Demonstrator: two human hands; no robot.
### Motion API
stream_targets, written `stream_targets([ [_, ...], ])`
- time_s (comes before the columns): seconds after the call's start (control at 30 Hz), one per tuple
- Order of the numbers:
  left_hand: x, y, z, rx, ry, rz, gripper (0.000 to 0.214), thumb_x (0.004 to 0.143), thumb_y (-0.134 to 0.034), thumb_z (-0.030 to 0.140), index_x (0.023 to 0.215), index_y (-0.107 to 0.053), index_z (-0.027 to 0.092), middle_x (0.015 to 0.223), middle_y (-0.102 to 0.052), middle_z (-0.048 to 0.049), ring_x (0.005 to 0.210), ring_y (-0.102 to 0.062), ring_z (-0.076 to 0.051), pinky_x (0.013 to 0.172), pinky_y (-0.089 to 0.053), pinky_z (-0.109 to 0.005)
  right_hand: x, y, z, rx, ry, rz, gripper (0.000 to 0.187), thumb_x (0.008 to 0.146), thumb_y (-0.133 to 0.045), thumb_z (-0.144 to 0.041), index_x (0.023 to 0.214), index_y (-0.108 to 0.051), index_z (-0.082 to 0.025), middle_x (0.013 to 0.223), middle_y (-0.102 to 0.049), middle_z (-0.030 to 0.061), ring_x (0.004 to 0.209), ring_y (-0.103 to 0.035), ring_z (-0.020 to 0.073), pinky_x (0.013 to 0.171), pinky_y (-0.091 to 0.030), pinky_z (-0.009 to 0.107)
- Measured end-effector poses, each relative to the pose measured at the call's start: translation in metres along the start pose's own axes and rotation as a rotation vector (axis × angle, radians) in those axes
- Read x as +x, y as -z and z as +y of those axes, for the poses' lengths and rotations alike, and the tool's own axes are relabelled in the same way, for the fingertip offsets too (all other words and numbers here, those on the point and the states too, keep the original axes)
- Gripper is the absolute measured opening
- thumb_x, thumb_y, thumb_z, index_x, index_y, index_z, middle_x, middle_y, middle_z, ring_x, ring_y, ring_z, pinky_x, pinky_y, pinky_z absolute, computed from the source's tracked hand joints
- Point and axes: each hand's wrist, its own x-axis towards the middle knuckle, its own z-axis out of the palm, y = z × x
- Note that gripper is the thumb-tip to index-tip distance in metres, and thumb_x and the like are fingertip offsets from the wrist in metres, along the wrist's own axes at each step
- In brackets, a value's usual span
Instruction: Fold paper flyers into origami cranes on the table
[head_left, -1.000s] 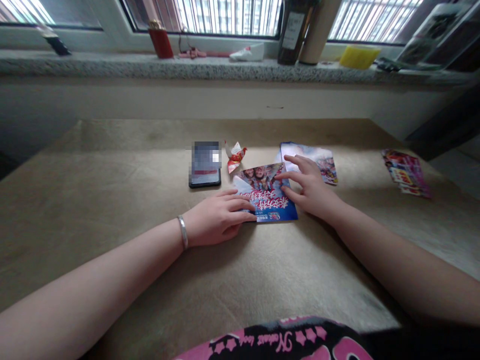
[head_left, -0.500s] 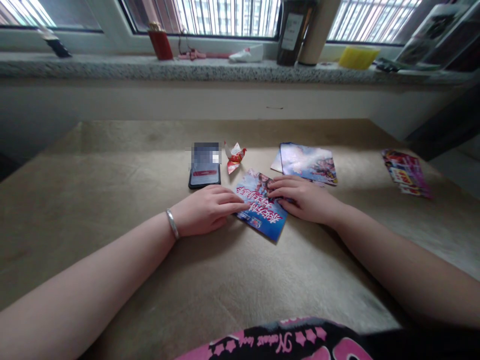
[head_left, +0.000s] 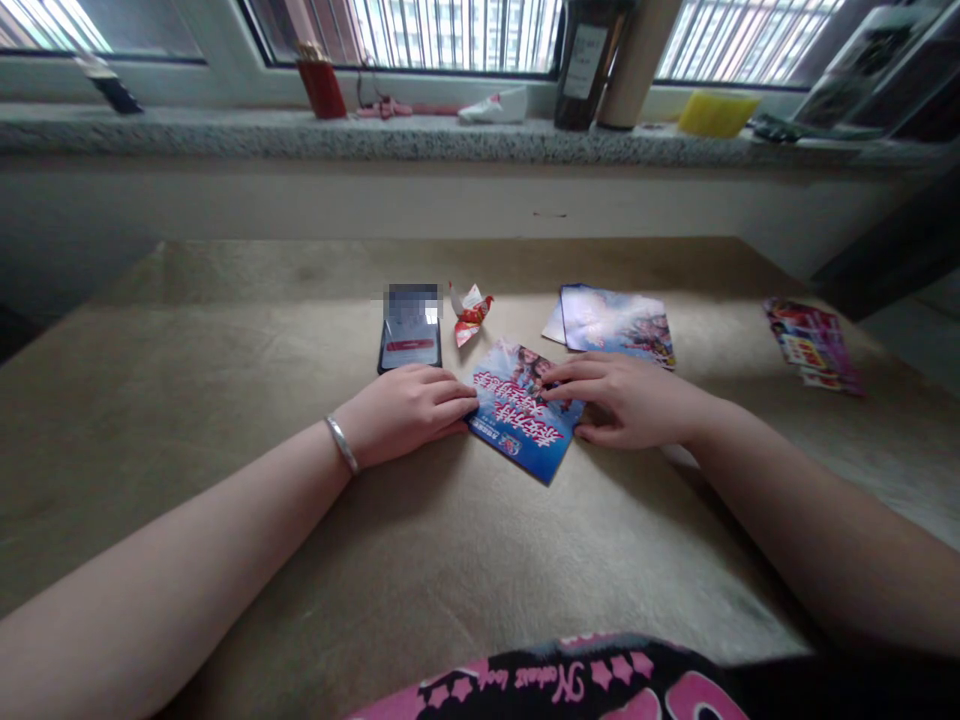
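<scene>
"Well, first item, left of centre?"

"Left hand [head_left: 409, 415], one: fingers close together, loosely bent, tips at the leaflet's [head_left: 521, 422] left edge. Whether they pinch it, I cannot tell."

"Next, middle of the frame?"

"That leaflet, one: blue, printed, lying askew on the table [head_left: 450, 580] between the hands. Probably light, thin and glossy; easy to bend, apt to slide or crease. Best taken by opposite edges."

"Right of centre?"

"Right hand [head_left: 634, 400], one: fingers over the leaflet's upper right, thumb low by its right edge. Underside hidden; firmness of hold, cannot tell."

"Surface?"

"Said table: tan, faintly sheened, likely smooth. Bearing, left to right: phone [head_left: 409, 335], folded paper figure [head_left: 471, 320], overlapping sheets [head_left: 611, 320], fanned cards [head_left: 814, 348] at far right."

"And the room?"

"Speckled sill [head_left: 420, 138] across the top: red container [head_left: 322, 88] upper left, dark bottle [head_left: 585, 75] right of top centre, yellow block [head_left: 718, 116] upper right. Barred window [head_left: 457, 35] behind, daylit."
</scene>
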Motion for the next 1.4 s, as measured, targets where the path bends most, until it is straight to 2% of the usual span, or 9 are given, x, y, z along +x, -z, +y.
stream_targets([
  [0.13,0.0,0.004,0.0,0.052,-0.014,-0.033,0.028,0.097,-0.038,0.02,0.092,-0.065,0.016,0.096,-0.07,-0.0056,0.085,-0.064,-0.016,0.075,-0.053,-0.03,-0.001,0.001,0.002,-0.007,-0.01,0.012,0.045,0.073,-0.058,-0.021,0.118,-0.062,-0.022,0.126,-0.06,0.0067,0.113,-0.055,0.0228,0.095,-0.045,0.04],
  [0.3,-0.002,0.002,-0.001,-0.005,0.058,-0.052,0.027,0.095,-0.041,0.024,0.087,-0.065,0.017,0.093,-0.07,-0.0045,0.085,-0.063,-0.016,0.083,-0.051,-0.032,-0.002,0.001,0.001,-0.048,-0.006,0.02,0.044,0.072,-0.054,-0.019,0.115,-0.064,-0.025,0.125,-0.062,0.0036,0.11,-0.057,0.0225,0.093,-0.046,0.041],
  [0.4,-0.006,-0.002,-0.003,-0.089,0.121,-0.022,0.027,0.094,-0.04,0.024,0.083,-0.065,0.017,0.091,-0.069,-0.0051,0.084,-0.063,-0.015,0.079,-0.052,-0.028,-0.002,0.0,0.0,-0.071,-0.008,0.018,0.044,0.072,-0.055,-0.02,0.115,-0.064,-0.025,0.125,-0.062,0.0029,0.109,-0.057,0.0222,0.092,-0.046,0.039],
  [0.7,-0.008,-0.005,-0.005,-0.174,0.156,0.001,0.021,0.088,-0.043,0.019,0.081,-0.063,0.016,0.091,-0.068,-0.0069,0.082,-0.063,-0.015,0.076,-0.052,-0.027,-0.001,-0.005,0.001,-0.089,-0.075,0.079,0.028,0.088,-0.043,-0.023,0.096,-0.07,-0.023,0.104,-0.07,0.0042,0.093,-0.063,0.0188,0.08,-0.048,0.033],
  [0.83,-0.006,-0.002,-0.003,-0.142,0.19,0.014,0.018,0.084,-0.045,0.019,0.081,-0.063,0.016,0.086,-0.068,-0.0062,0.079,-0.062,-0.016,0.079,-0.051,-0.031,0.003,-0.006,-0.004,-0.069,-0.24,0.057,0.023,0.087,-0.044,-0.026,0.082,-0.066,-0.019,0.09,-0.068,0.0063,0.081,-0.061,0.0177,0.067,-0.043,0.028],
  [1.03,-0.008,-0.005,-0.004,-0.094,0.301,0.14,0.018,0.088,-0.046,0.025,0.086,-0.061,0.014,0.071,-0.065,-0.0035,0.065,-0.061,-0.015,0.074,-0.051,-0.031,0.015,-0.012,-0.016,0.009,-0.663,0.087,0.027,0.087,-0.046,-0.042,0.077,-0.06,-0.021,0.072,-0.065,0.0032,0.06,-0.055,0.0156,0.052,-0.032,0.026],
  [1.17,-0.01,-0.011,-0.003,-0.121,0.257,0.13,0.027,0.092,-0.041,0.021,0.11,-0.061,0.02,0.097,-0.065,-0.0064,0.07,-0.06,-0.012,0.069,-0.051,-0.026,0.021,-0.019,-0.022,-0.003,-0.743,0.16,0.033,0.083,-0.053,-0.049,0.101,-0.062,-0.023,0.076,-0.068,0.004,0.064,-0.059,0.0187,0.052,-0.033,0.027],
  [1.23,-0.009,-0.011,-0.001,-0.133,0.26,0.113,0.03,0.092,-0.04,0.02,0.112,-0.062,0.023,0.107,-0.06,-0.0078,0.072,-0.06,-0.01,0.065,-0.05,-0.023,0.024,-0.021,-0.024,-0.048,-0.74,0.182,0.041,0.08,-0.054,-0.053,0.108,-0.061,-0.024,0.079,-0.07,0.0054,0.067,-0.062,0.0212,0.052,-0.035,0.028],
  [1.4,-0.003,-0.008,0.007,-0.017,0.212,0.066,0.03,0.086,-0.048,0.022,0.113,-0.062,0.022,0.131,-0.05,-0.0106,0.097,-0.062,-0.02,0.081,-0.053,-0.033,0.034,-0.022,-0.029,-0.143,-0.77,0.169,0.051,0.081,-0.047,-0.064,0.109,-0.062,-0.024,0.087,-0.071,0.0099,0.069,-0.064,0.0256,0.053,-0.039,0.031],
])
